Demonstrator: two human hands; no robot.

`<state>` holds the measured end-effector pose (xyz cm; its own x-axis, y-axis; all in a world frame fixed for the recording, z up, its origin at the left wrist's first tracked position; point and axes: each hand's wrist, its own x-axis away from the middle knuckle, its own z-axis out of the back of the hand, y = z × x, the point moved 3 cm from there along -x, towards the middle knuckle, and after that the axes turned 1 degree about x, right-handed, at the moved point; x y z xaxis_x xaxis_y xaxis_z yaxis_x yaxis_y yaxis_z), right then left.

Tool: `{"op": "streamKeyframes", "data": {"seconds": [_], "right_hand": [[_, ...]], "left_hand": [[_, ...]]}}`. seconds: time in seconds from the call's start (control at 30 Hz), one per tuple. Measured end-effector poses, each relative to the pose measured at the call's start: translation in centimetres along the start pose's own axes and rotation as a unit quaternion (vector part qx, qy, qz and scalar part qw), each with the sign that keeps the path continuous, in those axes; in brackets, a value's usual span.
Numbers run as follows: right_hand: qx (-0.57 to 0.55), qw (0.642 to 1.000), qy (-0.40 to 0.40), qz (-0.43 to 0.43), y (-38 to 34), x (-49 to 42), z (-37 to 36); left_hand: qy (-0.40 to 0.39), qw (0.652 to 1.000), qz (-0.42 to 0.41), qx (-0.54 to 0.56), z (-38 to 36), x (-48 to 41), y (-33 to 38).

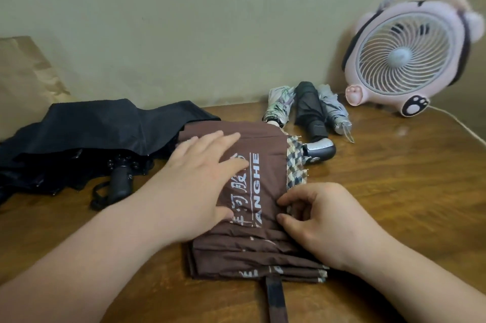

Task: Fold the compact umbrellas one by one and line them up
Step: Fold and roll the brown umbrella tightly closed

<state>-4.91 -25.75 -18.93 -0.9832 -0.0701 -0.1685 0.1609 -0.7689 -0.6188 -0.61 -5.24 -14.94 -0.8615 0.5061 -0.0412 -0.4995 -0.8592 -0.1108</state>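
Note:
A brown compact umbrella (265, 144) with white lettering and a checked hem lies collapsed across the middle of the wooden table, its silver-black handle (319, 150) pointing right and its strap (276, 299) hanging toward me. My left hand (202, 178) lies flat on its canopy, fingers spread. My right hand (326, 220) pinches the folded fabric edge at the checked hem. A loose black umbrella (92, 128) lies unfolded at the left. Three folded umbrellas stand side by side at the back: a pale patterned one (278, 106), a dark one (310, 109) and a grey one (334, 109).
A pink desk fan (405, 54) stands at the back right, with its white cord (462, 125) trailing along the table's right side. A brown paper bag (26, 78) leans against the wall at the far left. The wall closes off the table's back edge.

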Motion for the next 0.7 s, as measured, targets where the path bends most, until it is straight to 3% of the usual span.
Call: {"op": "streamKeyframes", "data": {"seconds": [0.07, 0.2, 0.7], "right_hand": [[0.006, 1.000, -0.009, -0.002, 0.0, 0.0, 0.1], [0.007, 1.000, -0.022, 0.003, 0.0, 0.1, 0.3], [0.096, 0.995, -0.038, 0.014, -0.8, 0.5, 0.9]], "left_hand": [[-0.022, 0.999, -0.013, 0.029, 0.0, -1.3, 0.2], [0.007, 0.996, -0.007, 0.083, -0.5, -2.9, -0.2], [-0.036, 0.999, -0.002, 0.035, -3.3, -3.6, -0.9]]}}
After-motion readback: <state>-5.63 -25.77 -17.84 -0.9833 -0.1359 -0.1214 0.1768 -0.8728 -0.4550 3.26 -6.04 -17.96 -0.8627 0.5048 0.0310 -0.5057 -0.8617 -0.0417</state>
